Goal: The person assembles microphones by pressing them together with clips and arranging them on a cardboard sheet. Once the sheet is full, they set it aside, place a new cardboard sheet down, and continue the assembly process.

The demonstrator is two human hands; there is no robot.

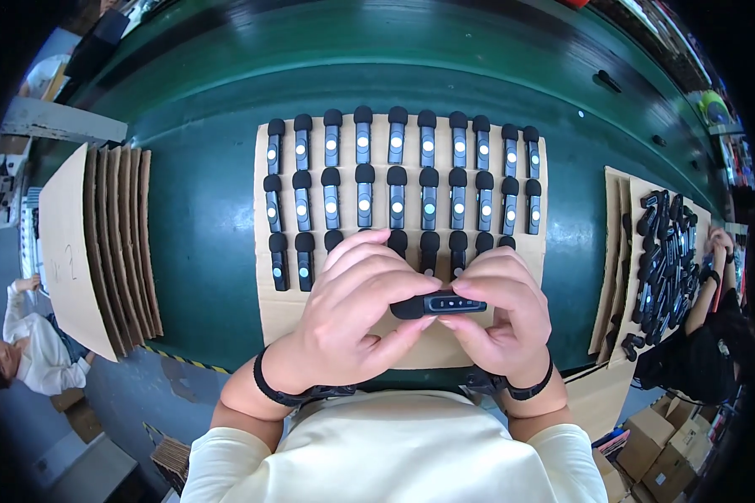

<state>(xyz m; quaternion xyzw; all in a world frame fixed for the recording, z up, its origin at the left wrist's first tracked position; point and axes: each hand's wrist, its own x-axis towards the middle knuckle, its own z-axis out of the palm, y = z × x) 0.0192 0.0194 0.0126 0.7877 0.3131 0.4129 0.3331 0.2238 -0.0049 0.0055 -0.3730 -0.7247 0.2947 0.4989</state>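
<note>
Between both hands, just above the near part of a cardboard sheet, is a small black clip-on wireless microphone with a rounded foam tip. It lies crosswise, foam to the left, its face with small marks turned up. My left hand pinches it at the foam end with thumb and fingers. At the other end my right hand closes on it the same way. Beyond them, rows of similar microphones lie on the sheet, foam tips away from me, most with a pale round dot. My hands hide part of the nearest row.
On the left of the green table leans a stack of cardboard sheets. At right, a heap of black microphones rests on cardboard beside another person's arm. A seated person is at far left. Cartons stand lower right.
</note>
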